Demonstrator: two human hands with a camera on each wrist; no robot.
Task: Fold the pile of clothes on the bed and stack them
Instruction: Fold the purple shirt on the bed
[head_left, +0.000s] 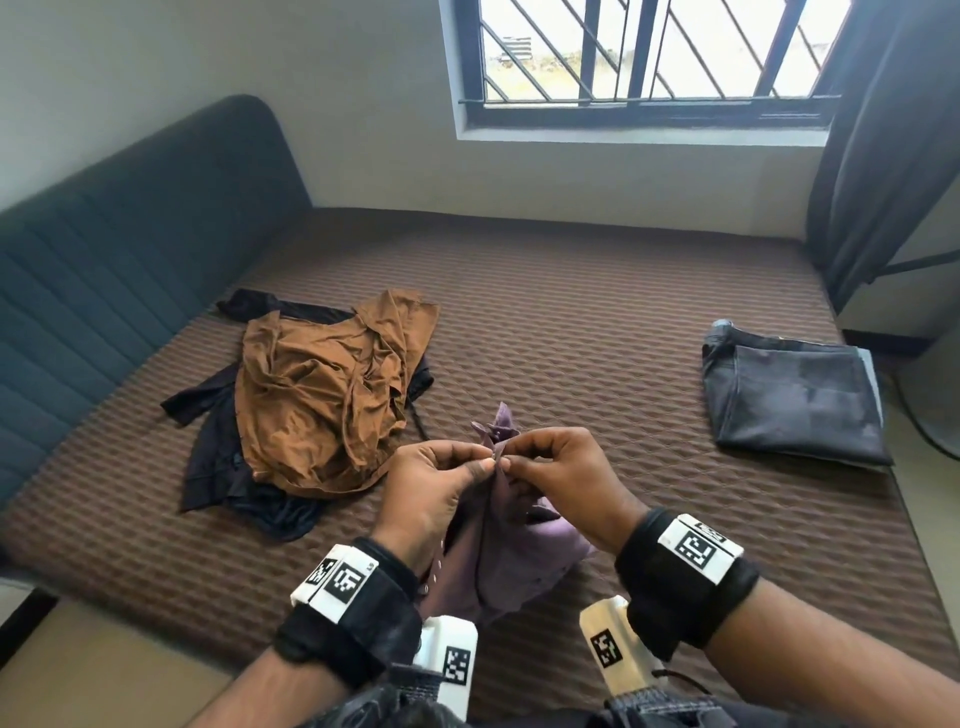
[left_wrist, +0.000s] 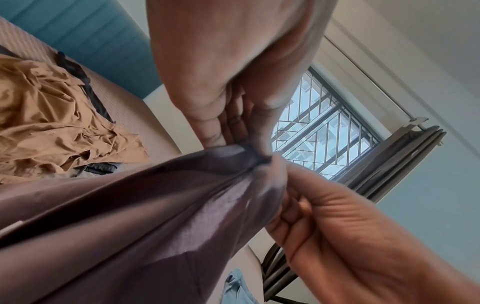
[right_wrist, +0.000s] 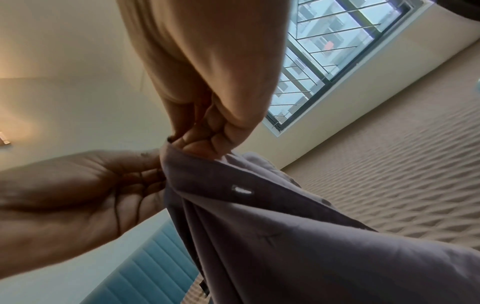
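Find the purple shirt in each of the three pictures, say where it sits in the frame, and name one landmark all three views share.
Head: the purple shirt is low in the centre, pinched at its top edge by the left hand and right hand.
Left wrist: it fills the lower left, from the centre down.
Right wrist: it fills the lower right, below the fingers.
Shared landmark: the barred window.

purple shirt (head_left: 511, 540): thin smooth cloth, faint sheen | brown garment (head_left: 322, 384): soft crumpled cloth, slight sheen | jeans (head_left: 795, 400): matt dark denim | mattress (head_left: 597, 312): quilted ribbed fabric | window bars (head_left: 644, 47): dark metal
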